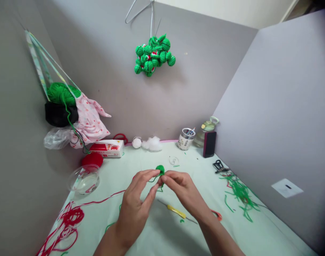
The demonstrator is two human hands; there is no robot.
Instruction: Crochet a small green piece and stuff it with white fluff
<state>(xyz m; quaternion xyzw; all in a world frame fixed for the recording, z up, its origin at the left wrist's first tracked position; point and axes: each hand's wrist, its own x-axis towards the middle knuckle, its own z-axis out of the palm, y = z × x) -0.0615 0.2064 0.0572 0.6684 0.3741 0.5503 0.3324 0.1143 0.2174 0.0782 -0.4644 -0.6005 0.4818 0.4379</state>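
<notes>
A small green crocheted piece [160, 169] is held up between both hands over the middle of the table. My left hand [139, 195] has its fingertips closed on its left side. My right hand [182, 186] pinches it from the right with thumb and forefinger. Short green yarn ends hang beside and below the fingers. Under my hands a crochet hook with a yellow handle [176, 211] lies on the pale cloth. A red yarn strand [106, 199] runs from the left up to my left hand.
Tangled red yarn [73, 217], a clear bowl [85, 181] and a tissue box [107, 148] are at the left. White stuffing [152, 143], a pen tin [186, 139] and a phone [209, 144] stand at the back. Green yarn scraps [239, 190] lie right; orange-handled scissors [216, 214] are behind my right wrist.
</notes>
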